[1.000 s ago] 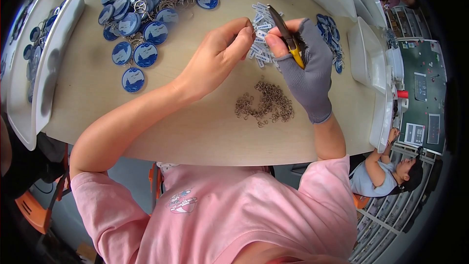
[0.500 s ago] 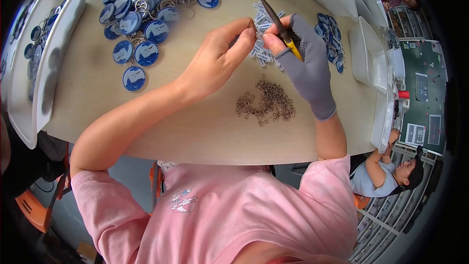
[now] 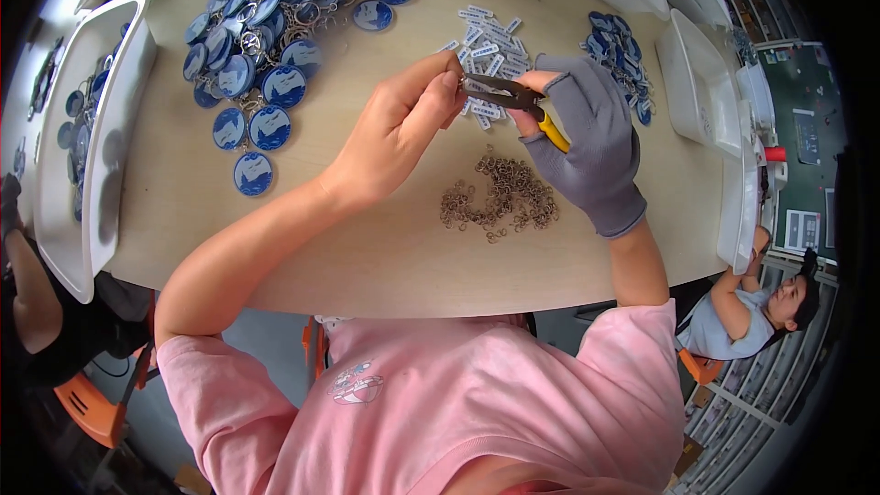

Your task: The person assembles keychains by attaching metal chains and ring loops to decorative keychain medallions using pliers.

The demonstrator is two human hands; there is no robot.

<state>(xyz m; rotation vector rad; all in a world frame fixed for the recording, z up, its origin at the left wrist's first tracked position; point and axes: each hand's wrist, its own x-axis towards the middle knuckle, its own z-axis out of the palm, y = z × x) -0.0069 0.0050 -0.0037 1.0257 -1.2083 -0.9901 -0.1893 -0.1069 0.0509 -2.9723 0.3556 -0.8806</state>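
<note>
Swung pliers (image 3: 526,99) leftward since the earlier frame, bringing tips to a small piece (image 3: 461,77), mostly hidden, pinched in bare left hand (image 3: 403,124); handles wrapped tightly by gloved right hand (image 3: 589,142). Hold the pinch firm, square the tips, squeeze lightly. Noted on pale surface (image 3: 385,252): white tags (image 3: 490,48) behind, loose rings (image 3: 521,202) nearer, blue keychains (image 3: 270,127) heaped left; across the room, right, a seated co-worker (image 3: 733,323).

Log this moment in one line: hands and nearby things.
right hand: gloved, holding yellow-handled pliers; left hand: pinched shut at pliers' tips, contents unclear; nearby: small metal rings, white tags, blue round keychains
</note>
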